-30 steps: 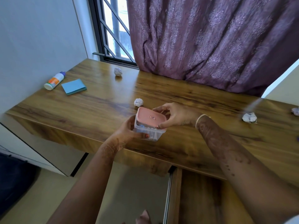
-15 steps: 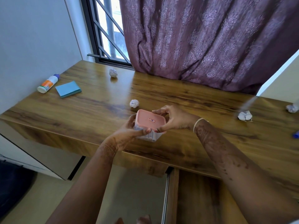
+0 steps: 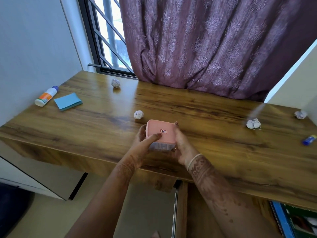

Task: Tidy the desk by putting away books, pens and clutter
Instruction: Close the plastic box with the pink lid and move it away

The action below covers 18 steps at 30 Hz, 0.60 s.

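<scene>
A small clear box with a pink lid (image 3: 163, 129) is held over the front part of the wooden desk (image 3: 197, 110). My left hand (image 3: 145, 141) grips its left side, thumb pressing on the lid. My right hand (image 3: 181, 145) grips its right side, fingers wrapped round the far edge. Crumpled paper balls lie on the desk: one just behind the box (image 3: 138, 114), one at the back left (image 3: 115, 82), two at the right (image 3: 253, 124) (image 3: 300, 114). A blue notepad (image 3: 68, 101) and a glue bottle (image 3: 46, 96) lie at the far left.
A small blue tube (image 3: 309, 140) lies at the desk's right edge. A purple curtain (image 3: 205, 45) hangs behind the desk beside a barred window (image 3: 106, 36). Below the desk at the right sits a blue-edged bin or shelf (image 3: 291, 220).
Both hands have shifted on the box: the right hand moved from the lid's top to its right side, and the left thumb now presses on the lid. The box sits more level.
</scene>
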Each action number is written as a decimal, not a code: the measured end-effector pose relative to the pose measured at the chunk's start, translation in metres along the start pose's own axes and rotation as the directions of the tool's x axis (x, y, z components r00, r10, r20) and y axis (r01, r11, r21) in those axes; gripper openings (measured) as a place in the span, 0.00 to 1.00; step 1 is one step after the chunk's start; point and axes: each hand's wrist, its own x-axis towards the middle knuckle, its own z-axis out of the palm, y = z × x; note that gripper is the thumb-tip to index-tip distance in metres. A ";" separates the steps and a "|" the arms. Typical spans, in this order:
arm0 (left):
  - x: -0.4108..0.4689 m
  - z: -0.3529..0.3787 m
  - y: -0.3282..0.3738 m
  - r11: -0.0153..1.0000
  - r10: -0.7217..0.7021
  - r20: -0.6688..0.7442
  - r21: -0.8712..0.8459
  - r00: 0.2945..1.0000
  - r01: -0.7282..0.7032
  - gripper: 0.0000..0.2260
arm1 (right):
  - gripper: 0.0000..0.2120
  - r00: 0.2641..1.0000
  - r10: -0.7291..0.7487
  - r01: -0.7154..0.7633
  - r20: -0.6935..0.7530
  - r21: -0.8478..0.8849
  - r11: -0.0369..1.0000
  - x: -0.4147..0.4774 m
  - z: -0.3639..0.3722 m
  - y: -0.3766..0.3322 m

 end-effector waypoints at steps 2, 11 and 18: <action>-0.004 0.004 -0.001 1.000 0.021 0.008 -0.011 1.000 -0.021 0.26 | 0.27 0.999 -0.031 0.031 -0.028 -0.001 1.000 -0.001 -0.001 -0.001; -0.009 0.032 0.029 0.972 -0.192 -0.046 0.133 0.980 0.196 0.31 | 0.25 0.984 -0.118 0.121 -0.134 0.014 0.993 -0.027 -0.004 0.000; -0.023 0.075 0.013 0.981 -0.063 -0.083 0.177 0.995 0.077 0.18 | 0.20 0.913 -0.261 0.266 -0.314 -0.027 0.964 -0.054 -0.028 0.003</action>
